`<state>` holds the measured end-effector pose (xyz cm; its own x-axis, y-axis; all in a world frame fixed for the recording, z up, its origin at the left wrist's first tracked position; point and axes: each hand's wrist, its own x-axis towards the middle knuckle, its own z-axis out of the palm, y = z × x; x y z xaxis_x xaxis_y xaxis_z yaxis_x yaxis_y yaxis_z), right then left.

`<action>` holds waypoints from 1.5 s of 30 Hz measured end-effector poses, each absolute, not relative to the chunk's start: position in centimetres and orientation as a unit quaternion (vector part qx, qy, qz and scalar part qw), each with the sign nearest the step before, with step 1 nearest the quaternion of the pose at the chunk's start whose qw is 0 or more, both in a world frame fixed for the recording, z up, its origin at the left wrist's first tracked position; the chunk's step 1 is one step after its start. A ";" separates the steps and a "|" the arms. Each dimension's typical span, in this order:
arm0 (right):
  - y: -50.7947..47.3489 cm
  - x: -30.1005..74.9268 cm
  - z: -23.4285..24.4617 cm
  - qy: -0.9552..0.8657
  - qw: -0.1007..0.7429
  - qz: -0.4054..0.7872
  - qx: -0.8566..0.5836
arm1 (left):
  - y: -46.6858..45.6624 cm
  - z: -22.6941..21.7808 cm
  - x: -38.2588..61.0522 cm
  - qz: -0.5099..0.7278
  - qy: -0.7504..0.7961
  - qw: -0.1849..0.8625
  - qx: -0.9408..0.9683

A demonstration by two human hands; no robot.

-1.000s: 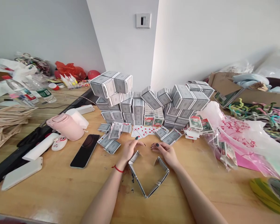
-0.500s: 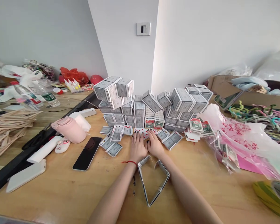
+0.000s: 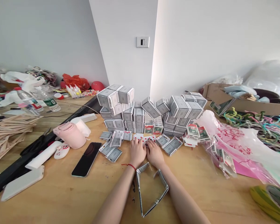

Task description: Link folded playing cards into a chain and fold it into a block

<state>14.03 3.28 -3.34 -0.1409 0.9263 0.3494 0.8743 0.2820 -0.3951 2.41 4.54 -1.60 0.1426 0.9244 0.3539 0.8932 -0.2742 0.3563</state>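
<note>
Now the left hand (image 3: 138, 153) and right hand (image 3: 155, 154) are brought together onto the face-up playing cards (image 3: 142, 136); fingers are extended, any pinch cannot be told. Work seems shifted from the folded card frame (image 3: 162, 180), left between the forearms.

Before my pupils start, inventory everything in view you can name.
Card blocks: many, grey, back
Loose cards: several, grey or white, centre
Card boxes: several, red-green, right
Card frame: one, grey, between forearms
Phone: one, black, left
Tumbler: one, pink, left
Bottles: two, clear, left
Sticks: many, tan, left
Bag: one, red, back left
Wall plate: one, white, centre
Carton: one, brown, right
Fuzzy stems: many, multicoloured, right
Plastic bags: several, pink-white, right
Tape: one, yellow-green, right
Left hand, right hand: two, at loose cards
</note>
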 end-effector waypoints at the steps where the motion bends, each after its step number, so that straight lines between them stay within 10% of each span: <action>1: 3.2 14.1 -3.3 -0.751 0.282 0.048 -0.596 | 4.9 -1.5 2.6 0.253 0.617 0.034 0.745; 20: 1.2 16.3 -3.5 -0.639 0.347 0.037 -0.686 | 3.9 -0.5 2.6 0.314 0.624 0.128 0.704; 33: 0.0 16.7 -2.9 -0.378 0.605 0.353 -0.605 | 2.5 -2.0 1.1 0.470 0.557 0.386 0.566; 45: -0.1 17.1 -2.1 -0.443 0.536 0.497 -0.519 | 2.7 -2.1 1.3 0.459 0.512 0.432 0.584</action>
<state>17.06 -0.11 -2.14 0.1136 0.9927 -0.0399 -0.0730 -0.0317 -0.9968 1.35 2.72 -2.06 0.0556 0.9941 0.0935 0.2013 -0.1029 0.9741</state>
